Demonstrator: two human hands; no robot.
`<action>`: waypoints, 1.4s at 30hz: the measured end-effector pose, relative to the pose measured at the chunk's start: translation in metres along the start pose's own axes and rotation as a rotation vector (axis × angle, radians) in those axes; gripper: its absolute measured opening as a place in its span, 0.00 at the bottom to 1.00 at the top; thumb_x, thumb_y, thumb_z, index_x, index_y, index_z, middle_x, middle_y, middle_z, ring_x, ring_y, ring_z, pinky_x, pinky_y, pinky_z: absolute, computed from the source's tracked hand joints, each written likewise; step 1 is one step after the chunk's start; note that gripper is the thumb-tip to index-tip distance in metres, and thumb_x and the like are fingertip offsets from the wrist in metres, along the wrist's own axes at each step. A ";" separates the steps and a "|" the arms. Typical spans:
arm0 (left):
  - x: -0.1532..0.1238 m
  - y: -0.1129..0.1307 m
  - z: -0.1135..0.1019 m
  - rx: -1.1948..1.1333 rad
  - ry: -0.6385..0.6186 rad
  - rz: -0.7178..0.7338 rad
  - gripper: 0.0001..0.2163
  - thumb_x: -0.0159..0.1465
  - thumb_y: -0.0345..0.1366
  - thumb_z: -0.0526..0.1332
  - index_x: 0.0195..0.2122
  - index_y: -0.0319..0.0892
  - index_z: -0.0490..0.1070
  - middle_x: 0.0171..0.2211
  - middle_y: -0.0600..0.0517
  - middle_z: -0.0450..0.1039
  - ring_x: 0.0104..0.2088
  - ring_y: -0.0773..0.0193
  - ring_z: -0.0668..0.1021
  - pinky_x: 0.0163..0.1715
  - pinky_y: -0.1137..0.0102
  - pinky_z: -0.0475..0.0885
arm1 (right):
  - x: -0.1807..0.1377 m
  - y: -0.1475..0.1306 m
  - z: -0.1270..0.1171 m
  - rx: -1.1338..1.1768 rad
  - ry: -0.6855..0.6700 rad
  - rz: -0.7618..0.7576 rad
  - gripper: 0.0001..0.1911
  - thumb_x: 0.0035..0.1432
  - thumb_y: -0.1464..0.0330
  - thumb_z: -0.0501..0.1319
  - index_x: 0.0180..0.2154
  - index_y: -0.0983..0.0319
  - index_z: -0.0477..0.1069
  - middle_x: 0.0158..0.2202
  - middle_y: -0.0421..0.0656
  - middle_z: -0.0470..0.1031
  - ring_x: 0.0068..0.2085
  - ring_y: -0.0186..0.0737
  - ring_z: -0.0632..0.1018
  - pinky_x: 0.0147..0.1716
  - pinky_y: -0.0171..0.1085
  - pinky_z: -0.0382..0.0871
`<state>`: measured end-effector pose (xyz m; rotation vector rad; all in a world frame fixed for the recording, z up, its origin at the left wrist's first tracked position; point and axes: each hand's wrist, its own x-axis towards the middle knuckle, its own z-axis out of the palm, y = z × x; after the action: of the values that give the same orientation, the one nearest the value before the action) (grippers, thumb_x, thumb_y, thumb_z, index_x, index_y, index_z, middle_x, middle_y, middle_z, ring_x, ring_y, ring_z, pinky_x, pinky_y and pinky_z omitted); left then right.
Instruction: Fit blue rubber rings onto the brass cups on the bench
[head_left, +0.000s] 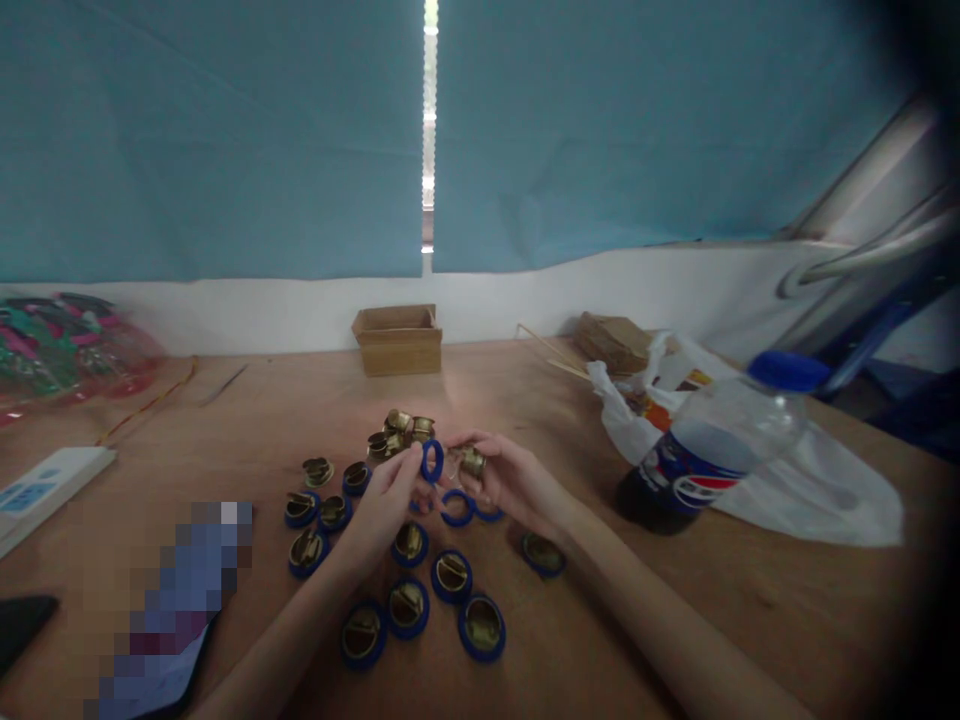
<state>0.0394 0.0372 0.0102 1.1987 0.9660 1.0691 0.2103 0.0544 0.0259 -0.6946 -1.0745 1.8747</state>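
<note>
Between the fingertips of my left hand (396, 488) is a blue ring (433, 461), held upright. My right hand (517, 482) pinches a small brass-coloured metal piece (472, 461) just to the right of that ring. Under my hands lie loose blue rings (457, 508). Several brass pieces set in blue rings (451, 576) are spread on the table in front of me and to the left. One more ringed brass piece (544, 554) rests beneath my right wrist. A small heap of bare brass pieces (400, 430) sits just beyond my left hand.
A cardboard box (401, 345) stands by the wall. On the right are a tilted Pepsi bottle (694, 470), a white plastic bag (832, 500) and a brown package (611, 342). A blurred phone (169, 620), a white power strip (52, 490) and a bag of colourful items (67, 345) lie left.
</note>
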 end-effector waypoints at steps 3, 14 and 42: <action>0.001 -0.002 0.000 0.015 -0.007 -0.007 0.21 0.63 0.53 0.51 0.32 0.38 0.66 0.29 0.50 0.75 0.23 0.67 0.76 0.24 0.73 0.67 | 0.000 0.000 0.004 -0.014 -0.011 0.045 0.14 0.52 0.64 0.54 0.38 0.62 0.70 0.26 0.40 0.70 0.20 0.30 0.63 0.18 0.30 0.54; -0.003 -0.001 0.007 0.149 -0.014 0.011 0.17 0.65 0.47 0.51 0.44 0.39 0.67 0.28 0.53 0.75 0.24 0.67 0.75 0.25 0.73 0.69 | 0.006 0.021 0.005 -0.365 0.173 -0.113 0.08 0.52 0.66 0.52 0.36 0.59 0.64 0.32 0.40 0.69 0.23 0.31 0.68 0.15 0.29 0.52; -0.025 0.006 0.018 0.271 -0.229 0.252 0.15 0.63 0.32 0.56 0.52 0.43 0.62 0.48 0.45 0.71 0.45 0.58 0.75 0.39 0.66 0.73 | -0.014 0.038 0.029 -0.788 0.412 -0.542 0.18 0.67 0.61 0.40 0.37 0.58 0.66 0.36 0.44 0.69 0.41 0.43 0.71 0.43 0.41 0.64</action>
<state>0.0501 0.0096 0.0187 1.6618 0.8124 0.9883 0.1799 0.0197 0.0076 -1.0362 -1.5280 0.7700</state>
